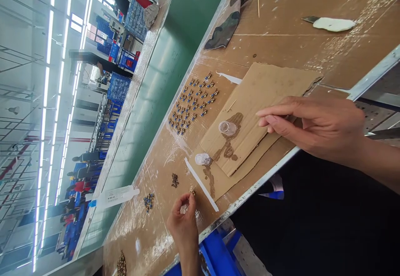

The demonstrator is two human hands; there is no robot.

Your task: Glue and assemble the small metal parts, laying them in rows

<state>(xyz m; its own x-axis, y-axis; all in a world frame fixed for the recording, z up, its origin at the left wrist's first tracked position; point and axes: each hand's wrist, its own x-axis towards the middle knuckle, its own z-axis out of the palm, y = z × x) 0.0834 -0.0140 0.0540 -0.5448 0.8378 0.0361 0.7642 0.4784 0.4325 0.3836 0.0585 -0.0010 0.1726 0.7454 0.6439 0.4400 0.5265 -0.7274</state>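
My left hand [185,219] pinches a small brass-coloured part [193,192] between thumb and forefinger, just above the table. My right hand [315,124] hovers over a sheet of cardboard [275,80], fingertips pressed together; whatever they may hold is too small to make out. On the cardboard stands a small clear cup [227,128], with a wet stain around it and a toothpick [231,105] close by. A second small clear container [203,159] is at the cardboard's edge. Near my left hand lie a little pile of dark rings [175,180] and a cluster of blue-and-brass pieces [148,202].
Several blue-and-brass pieces [193,101] are spread in rows. A white plastic bottle [117,196] lies by the green partition [168,63]. Farther off are a knife [333,23], a camouflage cloth [228,21] and a brass heap [121,263]. People work beyond the partition.
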